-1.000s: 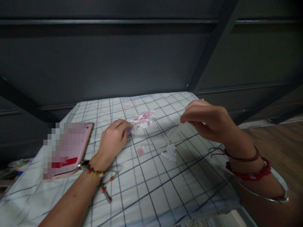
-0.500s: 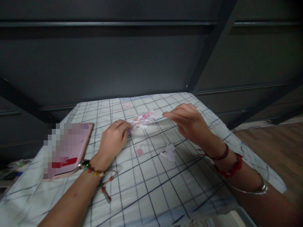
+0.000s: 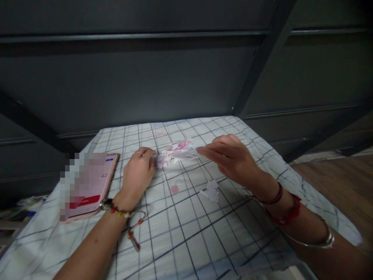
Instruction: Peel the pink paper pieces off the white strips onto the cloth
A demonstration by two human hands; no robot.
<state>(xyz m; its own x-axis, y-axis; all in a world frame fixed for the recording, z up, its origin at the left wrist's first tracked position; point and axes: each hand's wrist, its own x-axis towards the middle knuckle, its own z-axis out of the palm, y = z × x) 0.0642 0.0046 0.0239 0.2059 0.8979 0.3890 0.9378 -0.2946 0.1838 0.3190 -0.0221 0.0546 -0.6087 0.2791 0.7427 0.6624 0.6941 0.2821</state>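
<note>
A crumpled cluster of pink-and-white paper scraps [image 3: 179,147] lies on the checked cloth between my hands. My left hand [image 3: 138,171] pinches the cluster's near left end, its fingers curled; the exact grip is partly hidden. Across from it, my right hand [image 3: 234,159] is closed, thumb and fingers together on a thin whitish paper strip [image 3: 186,155] with slit-like gaps. That strip reaches left over the scraps. Closer to me lie some loose white paper scraps [image 3: 211,190] and a small pink patch [image 3: 175,189], too faint to tell whether paper or stain.
A phone in a pink case [image 3: 90,186] lies to the left of my left hand. The white checked cloth [image 3: 175,241] covers the table up to a dark panel [image 3: 140,85]. A pale-edged object [image 3: 294,272] shows at the bottom edge. Wooden floor [image 3: 335,179] is at right.
The strip at my right fingertips has swung left and now lies over the scraps, its slits showing. My right hand is slightly lower. The whole view has shifted a little.
</note>
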